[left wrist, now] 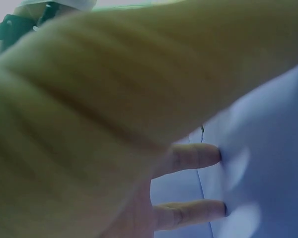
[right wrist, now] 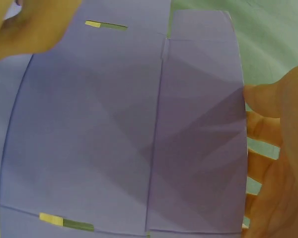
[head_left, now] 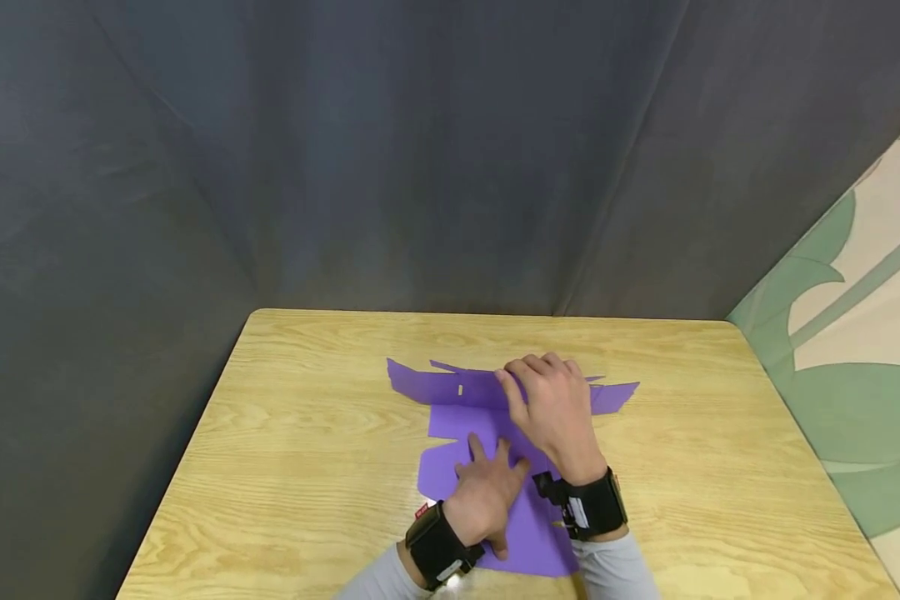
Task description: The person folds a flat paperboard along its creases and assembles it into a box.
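A purple cardboard box blank (head_left: 528, 542) with creases, side flaps and small slots lies on the table in the head view. Its far panel (head_left: 427, 386) is bent up along a crease. My left hand (head_left: 487, 492) presses on the flat part with its fingers spread; two of its fingers (left wrist: 196, 156) touch the card in the left wrist view. At the raised panel's top edge, my right hand (head_left: 555, 408) pinches the card. In the right wrist view its thumb (right wrist: 263, 99) lies on the near face, its other fingers partly hidden behind the edge (right wrist: 198, 134).
The wooden table (head_left: 307, 433) extends around the cardboard on both sides. A dark curtain (head_left: 457, 167) hangs along its far edge and left side. To the right is a cream surface with a green leaf pattern (head_left: 855, 417). Each wrist wears a black camera band (head_left: 600, 504).
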`<action>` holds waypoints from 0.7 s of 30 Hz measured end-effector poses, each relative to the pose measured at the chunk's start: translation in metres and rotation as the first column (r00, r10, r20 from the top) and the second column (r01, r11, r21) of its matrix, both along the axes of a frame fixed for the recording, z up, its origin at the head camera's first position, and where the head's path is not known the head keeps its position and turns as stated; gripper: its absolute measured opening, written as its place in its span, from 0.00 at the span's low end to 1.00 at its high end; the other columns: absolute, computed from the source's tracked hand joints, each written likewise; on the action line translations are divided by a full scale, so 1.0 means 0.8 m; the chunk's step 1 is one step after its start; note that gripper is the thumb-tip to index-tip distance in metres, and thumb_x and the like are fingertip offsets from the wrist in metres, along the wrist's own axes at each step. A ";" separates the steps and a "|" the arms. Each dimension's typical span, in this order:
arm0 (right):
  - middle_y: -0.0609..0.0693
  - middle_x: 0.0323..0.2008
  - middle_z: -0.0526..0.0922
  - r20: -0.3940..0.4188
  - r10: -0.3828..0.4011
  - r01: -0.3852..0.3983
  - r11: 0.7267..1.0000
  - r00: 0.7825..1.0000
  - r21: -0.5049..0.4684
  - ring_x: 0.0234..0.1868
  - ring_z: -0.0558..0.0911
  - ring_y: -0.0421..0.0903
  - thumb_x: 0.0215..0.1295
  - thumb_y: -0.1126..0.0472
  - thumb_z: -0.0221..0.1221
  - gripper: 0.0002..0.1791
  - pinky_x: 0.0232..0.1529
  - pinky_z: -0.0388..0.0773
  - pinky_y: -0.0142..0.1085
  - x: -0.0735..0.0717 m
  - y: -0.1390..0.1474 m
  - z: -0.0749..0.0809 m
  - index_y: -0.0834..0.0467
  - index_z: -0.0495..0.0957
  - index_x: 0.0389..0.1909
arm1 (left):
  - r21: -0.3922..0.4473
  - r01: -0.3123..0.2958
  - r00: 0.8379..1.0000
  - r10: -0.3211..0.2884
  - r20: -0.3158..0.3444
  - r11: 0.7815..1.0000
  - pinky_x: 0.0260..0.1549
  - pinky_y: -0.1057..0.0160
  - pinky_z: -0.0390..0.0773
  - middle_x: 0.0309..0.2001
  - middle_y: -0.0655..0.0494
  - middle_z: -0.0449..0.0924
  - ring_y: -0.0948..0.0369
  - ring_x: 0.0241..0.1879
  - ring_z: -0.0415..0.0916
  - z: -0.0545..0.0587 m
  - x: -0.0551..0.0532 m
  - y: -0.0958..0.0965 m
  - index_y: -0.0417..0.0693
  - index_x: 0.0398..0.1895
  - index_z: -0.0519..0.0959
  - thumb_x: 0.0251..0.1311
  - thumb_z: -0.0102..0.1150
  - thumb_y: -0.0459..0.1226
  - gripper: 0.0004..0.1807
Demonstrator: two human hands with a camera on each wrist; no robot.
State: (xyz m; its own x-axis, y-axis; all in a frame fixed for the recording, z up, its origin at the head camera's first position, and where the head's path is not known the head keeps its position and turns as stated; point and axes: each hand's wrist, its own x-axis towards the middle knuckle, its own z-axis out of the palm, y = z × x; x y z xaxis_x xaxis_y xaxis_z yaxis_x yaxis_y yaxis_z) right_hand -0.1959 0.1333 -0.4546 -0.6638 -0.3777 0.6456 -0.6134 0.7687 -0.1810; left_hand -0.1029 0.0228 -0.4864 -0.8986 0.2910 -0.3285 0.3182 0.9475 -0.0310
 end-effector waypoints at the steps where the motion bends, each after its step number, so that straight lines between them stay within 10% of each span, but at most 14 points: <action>1: 0.52 0.35 0.91 0.003 -0.001 0.001 1.000 1.000 0.008 0.39 0.86 0.56 0.78 0.48 0.59 0.17 0.40 0.80 0.52 0.000 0.000 0.002 0.55 0.90 0.38 | 0.005 0.000 1.000 0.000 -0.003 1.000 0.46 0.37 0.88 0.79 0.52 0.62 0.32 0.75 0.62 0.001 0.000 -0.001 0.72 0.76 0.69 0.05 0.96 0.59 0.76; 21: 0.49 0.36 0.92 0.152 -0.045 0.038 0.998 0.987 0.051 0.38 0.90 0.54 0.77 0.46 0.61 0.16 0.53 0.81 0.58 0.012 -0.003 0.007 0.54 0.89 0.41 | 0.033 -0.003 1.000 0.003 0.006 0.999 0.46 0.38 0.88 0.79 0.52 0.60 0.31 0.74 0.62 0.006 0.000 -0.002 0.69 0.74 0.70 0.06 0.97 0.57 0.74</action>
State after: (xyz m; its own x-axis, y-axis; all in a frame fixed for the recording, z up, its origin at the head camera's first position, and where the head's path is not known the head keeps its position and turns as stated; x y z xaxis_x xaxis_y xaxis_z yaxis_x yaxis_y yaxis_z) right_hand -0.1865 0.1310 -0.4492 -0.7691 -0.3752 0.5175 -0.5485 0.8031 -0.2329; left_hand -0.1028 0.0211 -0.4820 -0.8973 0.2993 -0.3245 0.3158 0.9488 0.0019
